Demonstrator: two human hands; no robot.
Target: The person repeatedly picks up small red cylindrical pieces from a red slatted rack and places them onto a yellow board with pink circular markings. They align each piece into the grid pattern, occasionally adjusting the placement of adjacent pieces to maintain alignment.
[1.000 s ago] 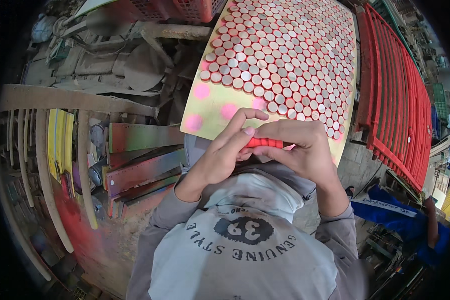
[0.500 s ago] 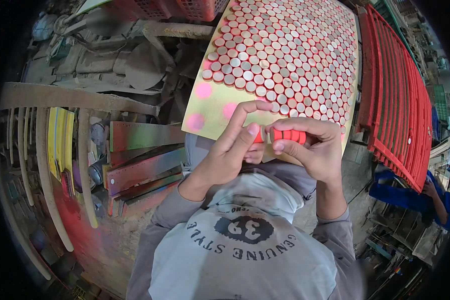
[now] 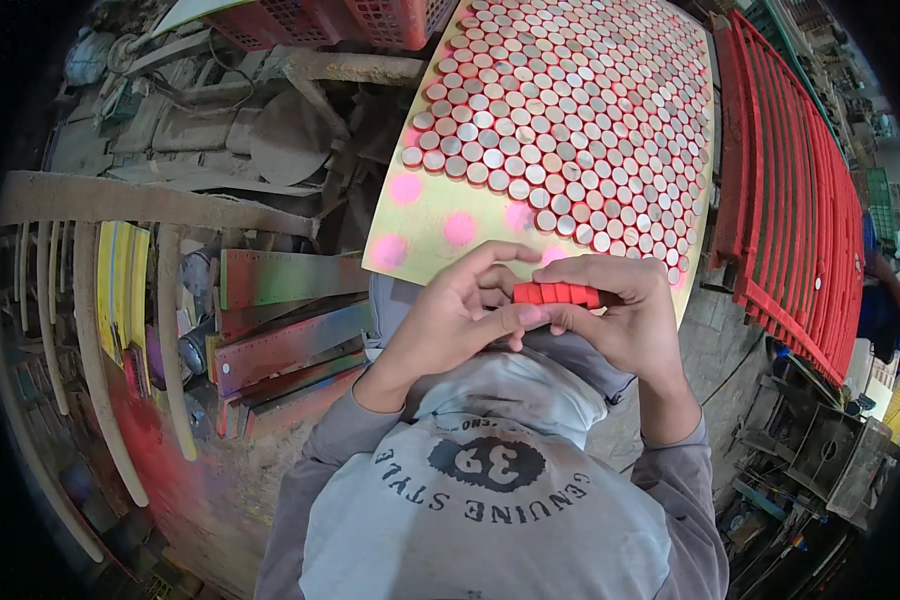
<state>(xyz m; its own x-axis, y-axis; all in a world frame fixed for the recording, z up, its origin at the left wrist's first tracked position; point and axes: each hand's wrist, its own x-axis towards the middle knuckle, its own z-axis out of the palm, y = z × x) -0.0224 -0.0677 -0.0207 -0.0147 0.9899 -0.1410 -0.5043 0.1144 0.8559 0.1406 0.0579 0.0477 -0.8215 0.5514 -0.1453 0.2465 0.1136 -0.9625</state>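
Observation:
A short row of red discs (image 3: 557,293) lies on its side between my two hands, over my lap. My right hand (image 3: 630,310) is closed round its right part, thumb below and fingers above. My left hand (image 3: 460,315) is curled at the row's left end, its thumb tip against the underside and its index finger arched above. Some of the left fingertips are hidden behind the row. Just beyond my hands, a pale yellow board (image 3: 425,245) carries many close-packed discs (image 3: 570,130) with pale tops and red sides. Pink round spots mark the board's bare near-left part.
A red slatted frame (image 3: 795,200) stands right of the board. Red plastic crates (image 3: 395,20) sit at the far edge. On the left are a wooden rack (image 3: 120,195) and stacked paint-stained boards (image 3: 290,335). Part of another person in blue (image 3: 880,305) shows at the far right.
My left hand has lowered away from the board's discs and come up against the row. The gap between the left-hand disc and the row has closed. The person at right has moved partly out of sight.

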